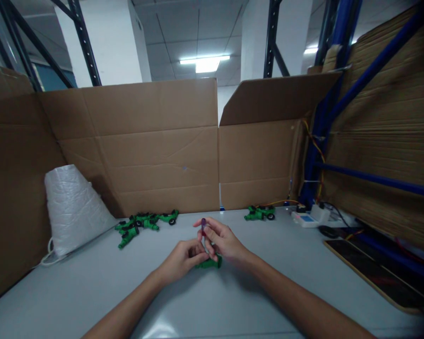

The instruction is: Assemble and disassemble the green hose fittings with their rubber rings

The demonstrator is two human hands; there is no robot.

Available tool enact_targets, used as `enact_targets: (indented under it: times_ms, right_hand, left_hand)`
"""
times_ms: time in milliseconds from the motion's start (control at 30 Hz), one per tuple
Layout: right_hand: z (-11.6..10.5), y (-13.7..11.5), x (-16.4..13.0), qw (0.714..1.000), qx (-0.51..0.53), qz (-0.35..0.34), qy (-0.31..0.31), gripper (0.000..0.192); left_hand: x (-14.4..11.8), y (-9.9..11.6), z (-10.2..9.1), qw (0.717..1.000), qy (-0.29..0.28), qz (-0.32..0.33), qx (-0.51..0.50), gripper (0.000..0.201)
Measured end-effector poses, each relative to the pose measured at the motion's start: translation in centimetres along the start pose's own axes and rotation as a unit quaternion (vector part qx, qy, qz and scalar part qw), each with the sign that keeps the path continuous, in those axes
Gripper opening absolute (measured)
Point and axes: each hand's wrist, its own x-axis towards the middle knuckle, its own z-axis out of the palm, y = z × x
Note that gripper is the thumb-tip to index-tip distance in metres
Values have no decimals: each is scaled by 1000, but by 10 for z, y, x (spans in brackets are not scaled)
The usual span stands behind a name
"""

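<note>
My right hand [226,241] is closed, pinching a small dark purple rod [203,225] upright between thumb and fingers. Close beside it, my left hand [184,258] has its thumb and fingers drawn together. Its fingertips meet those of the other hand, and what they hold, if anything, is hidden. Just under both hands is a green toy piece [210,263], partly covered by the fingers. I cannot tell whether either hand touches it.
Several green toys with black wheels [146,221] lie at the back left, and another green toy [259,213] sits at the back right. A white wrapped bundle [74,212] leans at left. A power strip [305,219] and a dark panel [374,273] are at right. Cardboard walls [155,155] enclose the table.
</note>
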Motion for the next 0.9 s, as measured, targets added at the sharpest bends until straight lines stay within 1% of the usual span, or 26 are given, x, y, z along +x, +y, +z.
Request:
enact_targets:
  times_ms: [133,200,267,400,467,567,700,800,900]
  right_hand:
    - [-4,-1,0,1000,-1,13,4,46]
    - [-6,-3,1,1000,-31,2,4,46]
    - [-7,-5,2,998,-66,-10,20,46]
    - [-6,-8,1,991,-127,-20,28,40]
    - [-5,-9,-1,987,-154,-28,30,36]
    - [-1,-9,-3,981,-183,-39,50,31]
    - [8,-8,-3,976,-206,-40,61,26]
    - [13,-6,-3,972,-216,-44,78,27]
    - [14,-4,-3,972,-213,-47,90,29]
  left_hand:
    - [1,4,-2,1000,-18,16,-15,40]
    - [2,4,-3,1000,-15,11,-5,38]
    - [3,1,-3,1000,3,8,4,39]
    - [5,-5,-2,1000,2,2,10,40]
    - [5,-6,-1,1000,3,4,10,39]
    - [5,-8,-1,1000,0,1,16,39]
    - [7,-16,-1,1000,-5,4,15,39]
    - [8,-22,-2,1000,-2,13,26,38]
    - [8,-22,-3,999,-2,12,48,37]
